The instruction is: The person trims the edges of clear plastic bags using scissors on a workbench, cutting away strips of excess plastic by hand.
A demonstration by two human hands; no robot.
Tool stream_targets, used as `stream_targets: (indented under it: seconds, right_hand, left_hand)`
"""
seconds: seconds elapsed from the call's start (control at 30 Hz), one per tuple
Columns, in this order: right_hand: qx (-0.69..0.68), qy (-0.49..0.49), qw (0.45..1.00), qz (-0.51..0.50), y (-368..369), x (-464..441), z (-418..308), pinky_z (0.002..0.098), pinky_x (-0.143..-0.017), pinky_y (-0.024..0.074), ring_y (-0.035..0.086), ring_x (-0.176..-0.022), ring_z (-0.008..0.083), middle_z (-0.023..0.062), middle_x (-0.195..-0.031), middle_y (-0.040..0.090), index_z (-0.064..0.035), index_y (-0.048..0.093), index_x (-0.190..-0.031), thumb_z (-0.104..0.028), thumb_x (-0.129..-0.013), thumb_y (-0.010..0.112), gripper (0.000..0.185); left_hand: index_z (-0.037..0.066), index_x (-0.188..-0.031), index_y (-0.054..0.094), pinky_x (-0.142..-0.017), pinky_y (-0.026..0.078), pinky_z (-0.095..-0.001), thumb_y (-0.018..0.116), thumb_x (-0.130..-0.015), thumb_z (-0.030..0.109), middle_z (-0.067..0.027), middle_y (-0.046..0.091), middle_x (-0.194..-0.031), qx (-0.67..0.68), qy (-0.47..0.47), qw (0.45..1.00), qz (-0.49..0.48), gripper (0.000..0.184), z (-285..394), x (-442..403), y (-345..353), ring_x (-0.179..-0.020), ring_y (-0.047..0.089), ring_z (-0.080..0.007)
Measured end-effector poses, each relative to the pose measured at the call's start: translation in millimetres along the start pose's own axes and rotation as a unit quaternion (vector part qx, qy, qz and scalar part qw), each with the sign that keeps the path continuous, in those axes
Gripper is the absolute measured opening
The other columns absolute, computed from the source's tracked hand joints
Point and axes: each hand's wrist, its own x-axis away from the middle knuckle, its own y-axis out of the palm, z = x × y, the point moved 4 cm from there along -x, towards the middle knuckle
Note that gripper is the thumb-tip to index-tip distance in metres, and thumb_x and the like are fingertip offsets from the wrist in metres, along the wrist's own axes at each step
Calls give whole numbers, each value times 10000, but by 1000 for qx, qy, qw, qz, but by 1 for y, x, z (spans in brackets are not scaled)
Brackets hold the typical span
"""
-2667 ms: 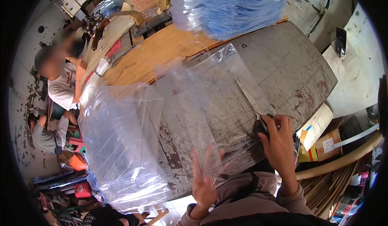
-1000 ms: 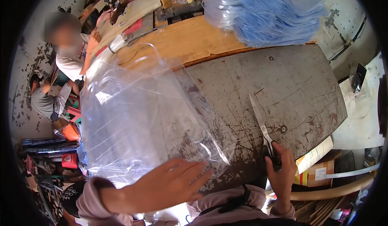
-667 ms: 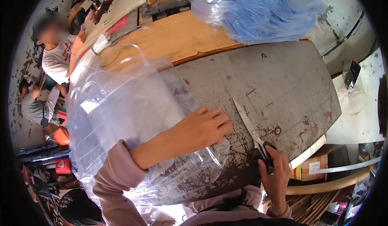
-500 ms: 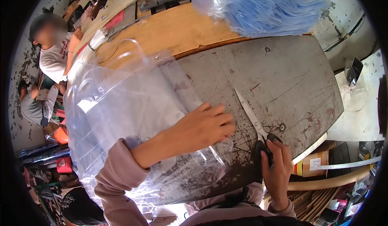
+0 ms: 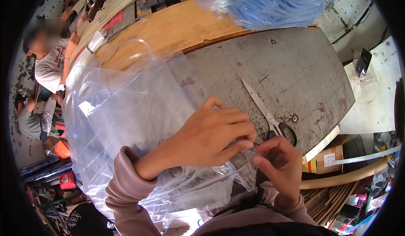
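Observation:
A clear plastic bag (image 5: 130, 101) with looped tube-like handles covers the left half of the worn grey tabletop. My left hand (image 5: 215, 132) lies over its near right corner, thumb and forefinger closed on the plastic. Right beside those fingertips, my right hand (image 5: 280, 164) pinches the same crumpled corner between thumb and forefinger. Black-handled scissors (image 5: 260, 103) rest on the table just beyond my right hand, blades pointing away and touched by neither hand.
A thick stack of bluish plastic pieces (image 5: 270, 4) sits at the far side, by an orange-brown board (image 5: 168, 29). Another person (image 5: 50, 63) works at the far left. A phone (image 5: 363, 61) stands at right, above a cardboard box (image 5: 331, 156).
My right hand has let go of the scissors, leaving them on the table, and moved left to the bag's corner. My left hand has closed on that corner, lifting it slightly.

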Motion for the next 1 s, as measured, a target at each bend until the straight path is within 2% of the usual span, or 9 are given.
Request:
stream_targets:
  seconds: [0.07,0.17,0.37,0.57,0.63,0.77,0.83,0.93,1.0]
  right_hand:
    - [-66,56,996,-4,-2,1,-1,194,-562,447,560,-631,41,18,-709,610,-1,582,-861,-31,-741,722,187]
    - [15,25,998,-64,-5,5,-7,181,-538,430,549,-629,20,6,-697,614,-2,581,-817,-30,-759,708,142]
    - [66,78,988,-117,-10,5,-6,191,-524,431,553,-584,49,16,-670,611,14,586,-829,-61,-812,656,105]
    - [-162,145,959,-183,-9,1,10,220,-502,426,549,-561,106,59,-652,557,55,567,-844,-64,-871,562,122]
    - [-323,186,903,-215,-4,4,15,226,-506,427,531,-545,115,50,-649,514,56,559,-857,-87,-893,532,150]
    - [-322,189,900,-225,-1,4,8,230,-546,446,533,-582,110,37,-672,505,48,549,-870,-146,-921,505,206]
    - [-213,137,950,-182,-4,3,1,231,-597,462,547,-648,105,33,-702,517,41,542,-871,-161,-929,502,213]
    - [-200,54,957,-202,-4,2,0,229,-638,474,555,-700,100,38,-732,534,36,535,-875,-155,-932,498,203]
    - [-188,69,959,-202,-2,2,6,228,-642,475,558,-704,99,39,-736,542,36,538,-867,-143,-926,507,191]
  left_hand:
    - [141,-825,573,-720,279,-341,607,-821,186,30,511,-743,5,7,1000,1,57,6,1,-1,-724,514,-144]
    - [143,-821,570,-715,276,-341,617,-813,183,29,499,-731,6,27,1000,-2,63,16,5,4,-717,510,-137]
    - [147,-820,572,-716,278,-344,621,-821,209,29,488,-727,-43,5,999,-5,79,19,6,12,-713,504,-133]
    - [150,-842,589,-728,284,-326,633,-821,214,34,506,-745,-19,18,999,29,80,22,6,8,-728,510,-129]
    - [149,-837,604,-718,284,-313,652,-806,193,42,539,-754,18,21,998,57,72,20,6,5,-724,524,-122]
    - [146,-820,623,-703,290,-299,677,-782,172,50,568,-748,31,15,998,60,71,20,4,2,-702,534,-121]
    - [142,-806,636,-686,296,-288,698,-759,162,55,584,-735,35,-5,996,79,81,16,4,3,-680,536,-119]
    - [139,-807,639,-678,300,-282,708,-747,159,56,591,-735,27,-8,997,69,94,15,3,3,-683,538,-116]
    - [138,-809,639,-683,302,-282,708,-748,159,63,591,-728,28,-11,997,66,94,14,4,4,-679,537,-113]
